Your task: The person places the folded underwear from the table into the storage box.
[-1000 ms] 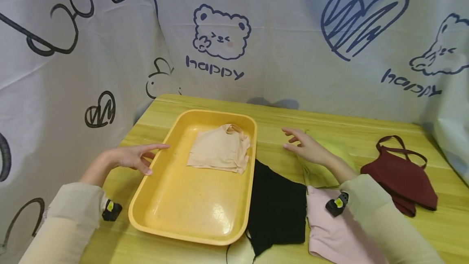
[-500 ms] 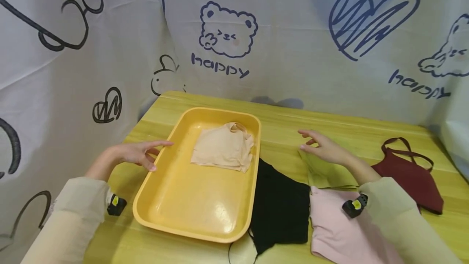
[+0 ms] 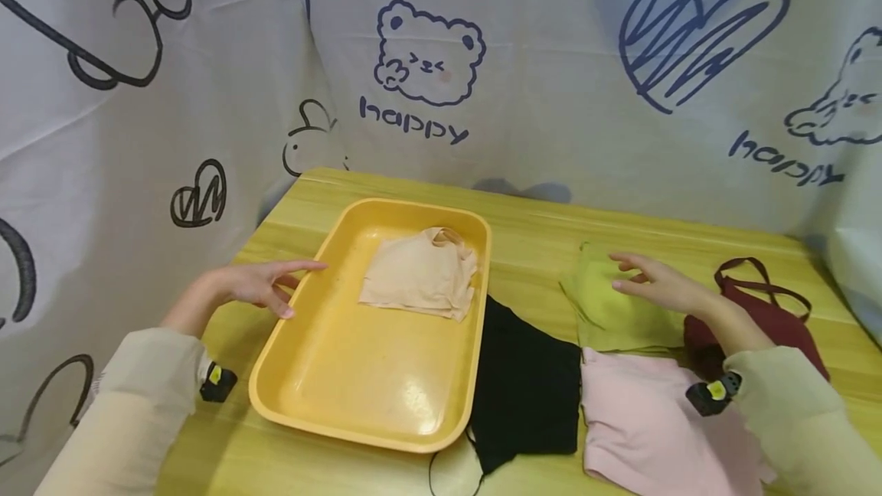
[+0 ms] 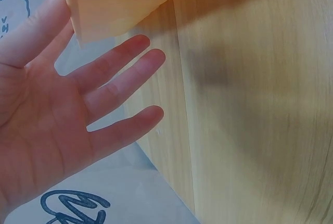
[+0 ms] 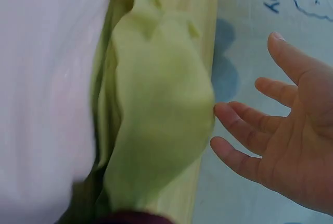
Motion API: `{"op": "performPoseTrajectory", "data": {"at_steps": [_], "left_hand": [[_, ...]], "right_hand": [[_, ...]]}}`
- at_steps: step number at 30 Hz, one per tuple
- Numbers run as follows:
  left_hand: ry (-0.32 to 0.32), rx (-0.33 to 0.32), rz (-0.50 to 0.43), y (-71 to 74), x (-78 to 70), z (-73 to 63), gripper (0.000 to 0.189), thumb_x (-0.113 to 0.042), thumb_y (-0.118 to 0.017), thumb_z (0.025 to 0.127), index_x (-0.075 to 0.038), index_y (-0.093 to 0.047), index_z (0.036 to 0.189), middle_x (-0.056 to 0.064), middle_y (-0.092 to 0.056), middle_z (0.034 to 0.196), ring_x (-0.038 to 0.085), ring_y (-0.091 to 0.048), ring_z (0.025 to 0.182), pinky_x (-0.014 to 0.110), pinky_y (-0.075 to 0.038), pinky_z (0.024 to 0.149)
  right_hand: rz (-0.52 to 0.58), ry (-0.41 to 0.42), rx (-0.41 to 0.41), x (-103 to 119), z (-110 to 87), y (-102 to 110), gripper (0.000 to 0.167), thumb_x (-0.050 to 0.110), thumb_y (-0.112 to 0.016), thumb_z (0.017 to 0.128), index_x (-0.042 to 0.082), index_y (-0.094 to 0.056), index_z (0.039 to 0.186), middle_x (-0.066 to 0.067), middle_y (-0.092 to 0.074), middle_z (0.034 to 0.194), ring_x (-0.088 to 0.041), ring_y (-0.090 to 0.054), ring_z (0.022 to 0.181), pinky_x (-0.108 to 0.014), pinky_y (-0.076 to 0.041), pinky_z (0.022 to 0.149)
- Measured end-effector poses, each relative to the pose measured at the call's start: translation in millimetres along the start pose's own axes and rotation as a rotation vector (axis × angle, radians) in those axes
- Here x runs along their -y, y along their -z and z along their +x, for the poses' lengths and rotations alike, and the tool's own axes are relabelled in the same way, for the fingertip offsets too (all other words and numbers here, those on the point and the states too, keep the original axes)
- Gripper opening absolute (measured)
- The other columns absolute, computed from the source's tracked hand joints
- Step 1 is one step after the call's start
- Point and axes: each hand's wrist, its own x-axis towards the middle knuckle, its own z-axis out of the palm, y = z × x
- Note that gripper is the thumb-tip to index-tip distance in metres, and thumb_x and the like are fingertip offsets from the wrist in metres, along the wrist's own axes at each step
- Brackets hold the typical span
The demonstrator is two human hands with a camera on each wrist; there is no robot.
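My left hand (image 3: 258, 287) is at the left rim of a yellow plastic tray (image 3: 344, 373), its fingers spread and fairly straight. In the left wrist view, the tray wall (image 4: 114, 5) passes close to the thumb side of that hand, with three other fingers loose beside it. A folded beige top (image 3: 413, 274) lies in the tray's far right part. Over a yellow-green garment (image 3: 596, 312) is my right hand (image 3: 658, 282), relaxed and holding nothing. The right wrist view shows its fingers spread beside the yellow-green cloth (image 5: 161, 99); whether they touch is unclear.
A black garment (image 3: 527, 389) with a thin strap lies against the tray's right side. Right of it is a pink garment (image 3: 641, 412). A maroon strappy top (image 3: 779, 327) lies at the far right, partly behind the right arm. A white cloth backdrop (image 3: 537, 113) borders the wooden table (image 3: 524, 236).
My right hand has moved rightward, from near the tray to over the yellow-green garment. The left hand stays at the tray rim. The head view has shifted slightly.
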Motion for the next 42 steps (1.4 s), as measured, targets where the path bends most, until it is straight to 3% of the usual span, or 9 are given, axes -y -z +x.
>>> {"op": "performPoseTrajectory", "data": {"at_steps": [8, 19, 23, 27, 32, 37, 42], "left_hand": [[0.006, 0.000, 0.001, -0.8, -1.7, -2.7, 0.088, -0.012, -0.070, 0.079, -0.004, -0.012, 0.144, 0.038, -0.009, 0.141, 0.050, -0.039, 0.118, 0.040, -0.047, 0.087], [0.006, 0.017, -0.036, -1.6, 1.2, -4.5, 0.089, -0.012, -0.070, 0.078, -0.003, -0.011, 0.144, 0.038, -0.013, 0.141, 0.048, -0.039, 0.118, 0.041, -0.046, 0.088], [0.000, 0.012, -0.026, -1.4, 0.9, -4.4, 0.089, -0.012, -0.070, 0.079, -0.003, -0.011, 0.145, 0.038, -0.015, 0.140, 0.048, -0.039, 0.118, 0.043, -0.046, 0.088], [-0.011, 0.012, -0.043, -0.3, 0.9, -1.9, 0.088, -0.010, -0.069, 0.079, -0.002, -0.012, 0.144, 0.038, -0.018, 0.139, 0.047, -0.041, 0.117, 0.041, -0.047, 0.087], [-0.032, 0.014, -0.049, 0.9, 2.0, -1.0, 0.088, -0.010, -0.070, 0.078, -0.001, -0.012, 0.144, 0.036, -0.013, 0.142, 0.051, -0.033, 0.122, 0.042, -0.047, 0.089], [-0.041, 0.012, -0.030, 1.4, 2.6, -1.8, 0.090, -0.013, -0.071, 0.077, 0.000, -0.013, 0.144, 0.034, -0.007, 0.144, 0.055, -0.021, 0.126, 0.051, -0.040, 0.095], [-0.060, -0.001, 0.002, 2.9, 4.5, -0.3, 0.090, -0.013, -0.072, 0.075, 0.002, -0.014, 0.143, 0.033, -0.005, 0.145, 0.056, -0.020, 0.126, 0.055, -0.035, 0.098]], "right_hand": [[-0.033, -0.068, -0.053, -26.6, -13.1, 6.1, 0.063, 0.030, -0.047, 0.095, -0.007, -0.022, 0.140, -0.037, -0.034, 0.131, -0.055, -0.038, 0.114, -0.062, -0.039, 0.086], [-0.040, -0.078, -0.014, -50.3, -12.8, 3.2, 0.067, 0.027, -0.050, 0.094, -0.016, -0.019, 0.136, -0.045, -0.031, 0.125, -0.060, -0.037, 0.110, -0.059, -0.043, 0.081], [-0.032, -0.102, 0.025, -55.7, -10.5, 1.4, 0.075, 0.029, -0.052, 0.093, -0.020, -0.013, 0.135, -0.047, -0.021, 0.129, -0.062, -0.028, 0.114, -0.063, -0.038, 0.086], [-0.008, -0.179, 0.061, -56.8, -7.6, 1.5, 0.088, 0.035, -0.055, 0.090, -0.020, -0.003, 0.135, -0.048, -0.011, 0.132, -0.062, -0.021, 0.117, -0.065, -0.029, 0.092], [0.009, -0.240, 0.092, -57.0, -3.5, 4.3, 0.100, 0.039, -0.058, 0.087, -0.018, 0.009, 0.135, -0.050, -0.007, 0.132, -0.062, -0.018, 0.118, -0.065, -0.027, 0.094], [0.003, -0.237, 0.060, -57.4, 0.3, 0.5, 0.102, 0.036, -0.062, 0.084, -0.021, 0.007, 0.134, -0.049, -0.007, 0.132, -0.061, -0.019, 0.118, -0.066, -0.025, 0.094], [0.027, -0.257, 0.026, -57.1, 4.8, -5.9, 0.100, 0.030, -0.065, 0.082, -0.022, 0.004, 0.134, -0.048, -0.005, 0.133, -0.060, -0.012, 0.120, -0.067, -0.021, 0.095]]}}
